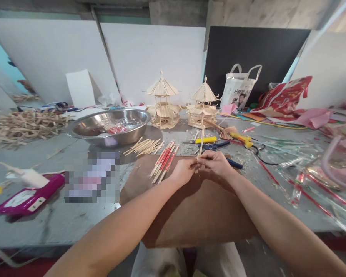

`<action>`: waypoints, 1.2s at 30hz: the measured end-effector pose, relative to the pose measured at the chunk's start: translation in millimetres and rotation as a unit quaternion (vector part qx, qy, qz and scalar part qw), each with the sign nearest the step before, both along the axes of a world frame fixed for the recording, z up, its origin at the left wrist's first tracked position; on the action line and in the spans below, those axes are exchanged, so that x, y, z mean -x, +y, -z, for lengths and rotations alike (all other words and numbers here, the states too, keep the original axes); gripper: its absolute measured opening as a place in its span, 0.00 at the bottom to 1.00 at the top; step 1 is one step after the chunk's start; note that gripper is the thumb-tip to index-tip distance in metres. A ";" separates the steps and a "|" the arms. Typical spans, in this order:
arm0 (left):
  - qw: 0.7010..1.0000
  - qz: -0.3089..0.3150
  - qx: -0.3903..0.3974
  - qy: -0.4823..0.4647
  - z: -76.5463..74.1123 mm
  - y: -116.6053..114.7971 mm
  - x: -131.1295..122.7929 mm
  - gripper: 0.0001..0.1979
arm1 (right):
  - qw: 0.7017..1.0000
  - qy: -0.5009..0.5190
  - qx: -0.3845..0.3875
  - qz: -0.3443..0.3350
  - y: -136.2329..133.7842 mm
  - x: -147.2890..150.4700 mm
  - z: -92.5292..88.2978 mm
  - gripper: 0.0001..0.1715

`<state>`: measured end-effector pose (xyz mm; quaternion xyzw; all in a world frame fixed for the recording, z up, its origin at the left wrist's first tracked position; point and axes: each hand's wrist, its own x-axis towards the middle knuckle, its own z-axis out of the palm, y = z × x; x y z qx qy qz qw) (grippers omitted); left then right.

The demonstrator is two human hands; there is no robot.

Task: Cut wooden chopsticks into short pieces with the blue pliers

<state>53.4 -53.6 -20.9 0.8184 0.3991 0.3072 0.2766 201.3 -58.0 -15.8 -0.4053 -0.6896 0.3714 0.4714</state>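
My left hand [185, 170] and my right hand [215, 161] meet above a brown board [196, 215], fingers closed in a pinch. Between them stand thin light wooden sticks [202, 139], roughly upright, with a short piece near the fingertips; how they join is hidden. Left of my hands lie several chopsticks in red-and-white wrappers [165, 161]. Short bare sticks [145, 147] form a loose pile behind. Beyond my fingers are a yellow utility knife [205, 140] and dark-blue-handled pliers [217, 145]. Two stick-built pagoda models [162, 109] [204, 111] stand farther back.
A steel basin [109, 132] holds plastic-wrapped items. Left are a purple power strip [31, 194], a blurred-out flat item [93, 177] and a heap of sticks [29, 125]. A yellow glue gun [243, 139], empty wrappers [298, 186] and a white bag [237, 92] occupy the right.
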 end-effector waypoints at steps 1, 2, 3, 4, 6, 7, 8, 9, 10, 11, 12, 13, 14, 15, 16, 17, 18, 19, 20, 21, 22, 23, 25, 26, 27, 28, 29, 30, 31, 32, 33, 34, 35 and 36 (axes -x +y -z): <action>1.000 -0.002 0.003 0.001 0.3 0.4 -0.2 0.10 | 1.000 -0.005 0.000 0.000 0.4 -0.4 0.3 0.11; 1.000 -0.004 0.005 0.003 0.4 0.9 -0.4 0.10 | 1.000 -0.010 0.000 0.000 0.8 -0.8 0.5 0.12; 1.000 -0.006 0.006 0.006 0.5 1.4 -0.6 0.09 | 1.000 -0.014 -0.001 0.002 1.3 -1.3 0.7 0.12; 1.000 -0.006 0.007 0.010 0.5 1.8 -0.8 0.09 | 1.000 -0.019 -0.002 0.005 1.7 -1.9 0.9 0.12; 1.000 -0.003 0.005 0.017 0.3 2.8 -1.1 0.09 | 1.000 -0.026 -0.008 0.012 2.3 -2.8 1.0 0.12; 1.000 -0.001 0.003 0.020 0.4 3.2 -1.1 0.10 | 0.999 -0.029 -0.012 0.016 2.4 -3.1 0.9 0.12; 1.000 0.000 0.001 0.021 0.5 3.7 -1.1 0.10 | 0.999 -0.031 -0.015 0.019 2.3 -3.2 0.7 0.11; 1.000 0.000 0.000 0.022 0.7 4.0 -0.9 0.10 | 0.999 -0.033 -0.017 0.020 2.1 -3.2 0.4 0.11; 1.000 0.001 0.000 0.022 1.0 4.4 -0.7 0.10 | 0.999 -0.035 -0.019 0.020 1.7 -3.0 0.1 0.11; 1.000 0.001 0.001 0.022 1.3 4.6 -0.5 0.10 | 0.999 -0.037 -0.020 0.018 1.2 -2.8 -0.4 0.11; 1.000 0.002 0.003 0.020 1.6 4.9 -0.2 0.10 | 0.999 -0.039 -0.020 0.015 0.7 -2.5 -0.8 0.11; 1.000 0.003 0.005 0.019 1.9 5.2 0.1 0.10 | 0.999 -0.042 -0.019 0.012 0.2 -2.1 -1.3 0.11; 1.000 0.003 0.007 0.019 2.1 5.5 0.4 0.10 | 0.999 -0.044 -0.015 0.009 -0.3 -1.8 -1.9 0.11; 1.000 0.002 0.009 0.019 2.2 5.8 0.6 0.10 | 0.999 -0.047 -0.010 0.006 -0.6 -1.6 -2.3 0.11; 1.000 0.001 0.009 0.020 2.3 6.3 0.9 0.10 | 0.999 -0.048 -0.003 0.005 -0.9 -1.5 -2.7 0.11; 1.000 0.000 0.009 0.021 2.4 6.7 1.1 0.10 | 0.999 -0.049 0.004 0.005 -1.1 -1.6 -2.9 0.11; 1.000 0.001 0.008 0.022 2.5 7.2 1.3 0.11 | 0.999 -0.050 0.010 0.004 -1.0 -1.8 -2.8 0.11; 1.000 0.002 0.006 0.023 2.5 7.7 1.4 0.11 | 0.999 -0.050 0.014 0.002 -0.8 -2.0 -2.3 0.11; 1.000 0.004 0.004 0.024 2.6 8.0 1.5 0.11 | 0.999 -0.051 0.015 0.000 -0.4 -2.4 -1.5 0.11; 1.000 0.005 0.001 0.024 2.6 8.3 1.6 0.11 | 0.999 -0.052 0.015 -0.003 0.2 -2.7 -0.4 0.11; 1.000 0.007 -0.002 0.024 2.6 8.5 1.6 0.12 | 0.999 -0.051 0.012 -0.006 0.7 -3.0 0.9 0.10; 1.000 0.009 -0.003 0.023 2.6 8.4 1.5 0.11 | 0.999 -0.048 0.008 -0.009 1.3 -3.1 2.2 0.10; 1.000 0.009 0.000 0.018 2.4 7.8 1.0 0.11 | 0.999 -0.036 -0.009 0.000 1.9 -3.0 4.1 0.10; 1.000 0.009 0.004 0.016 2.2 7.2 0.6 0.11 | 0.999 -0.028 -0.019 0.010 1.8 -2.7 4.4 0.10; 1.000 0.008 0.007 0.013 1.8 6.6 0.2 0.10 | 0.999 -0.022 -0.028 0.022 1.5 -2.4 4.1 0.10; 1.000 0.007 0.010 0.011 1.2 5.9 -0.3 0.10 | 0.999 -0.018 -0.038 0.033 1.0 -2.1 3.3 0.10; 1.000 0.006 0.011 0.010 0.4 5.2 -0.7 0.10 | 0.998 -0.017 -0.046 0.040 0.4 -1.8 2.1 0.09; 1.000 0.005 0.012 0.011 -0.7 4.6 -1.1 0.10 | 0.998 -0.019 -0.052 0.039 -0.3 -1.6 0.7 0.09; 1.000 0.004 0.012 0.015 -1.8 4.1 -1.5 0.10 | 0.998 -0.024 -0.053 0.031 -0.9 -1.5 -0.6 0.09; 1.000 0.001 0.012 0.020 -3.1 3.6 -1.7 0.10 | 0.998 -0.029 -0.052 0.020 -1.5 -1.3 -1.6 0.09; 1.000 -0.001 0.011 0.027 -4.2 3.1 -1.7 0.10 | 0.998 -0.034 -0.047 0.011 -2.0 -1.0 -2.2 0.08; 0.999 -0.004 0.009 0.032 -5.0 2.7 -1.7 0.10 | 0.998 -0.038 -0.039 0.004 -2.4 -0.7 -2.5 0.08; 0.999 -0.004 0.007 0.036 -5.3 2.1 -1.5 0.10 | 0.999 -0.042 -0.032 0.001 -2.7 -0.4 -2.4 0.09; 0.999 -0.003 0.004 0.037 -5.2 1.4 -1.3 0.11 | 0.999 -0.045 -0.023 0.001 -2.9 -0.2 -2.3 0.09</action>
